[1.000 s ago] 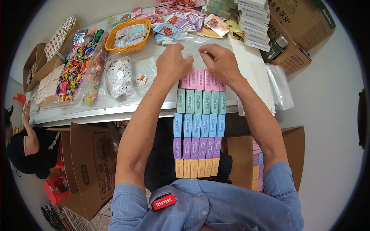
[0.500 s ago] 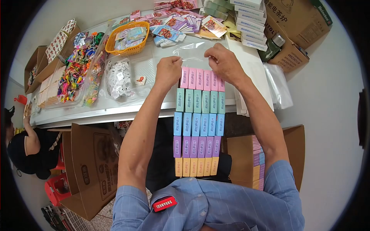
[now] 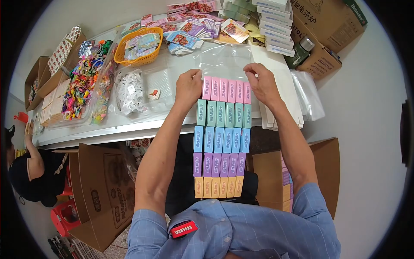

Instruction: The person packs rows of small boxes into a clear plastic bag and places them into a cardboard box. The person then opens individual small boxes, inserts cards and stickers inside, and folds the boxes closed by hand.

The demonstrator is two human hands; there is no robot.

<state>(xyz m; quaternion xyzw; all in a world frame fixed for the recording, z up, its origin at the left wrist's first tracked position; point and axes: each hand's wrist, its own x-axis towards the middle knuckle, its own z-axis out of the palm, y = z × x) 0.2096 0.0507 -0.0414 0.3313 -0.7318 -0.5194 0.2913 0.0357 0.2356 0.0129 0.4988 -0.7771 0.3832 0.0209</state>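
Note:
A block of small boxes (image 3: pixel 222 140) extends from the table edge toward my body, in rows of pink, green, blue, purple and orange. Clear plastic film (image 3: pixel 224 58) lies just beyond the pink row; whether it wraps the boxes is unclear. My left hand (image 3: pixel 188 88) is closed at the left end of the pink boxes (image 3: pixel 222 89), its thumb and finger pinched by the near corner of the film. To the right of that row is my right hand (image 3: pixel 264 84), fingers bent but apart, nothing visible in them.
Colourful cords (image 3: pixel 84 86), a yellow basket (image 3: pixel 139 46) of cards and a bag of white pieces (image 3: pixel 130 93) occupy the left. Printed packets (image 3: pixel 185 39) and stacked white boxes (image 3: pixel 276 28) stand behind. Open cartons (image 3: pixel 101 190) flank my legs; another person (image 3: pixel 32 172) sits far left.
My right hand has moved right and down, off the film, and its fingers have parted. My left hand has dropped slightly. The film now lies flatter and more spread out on the table.

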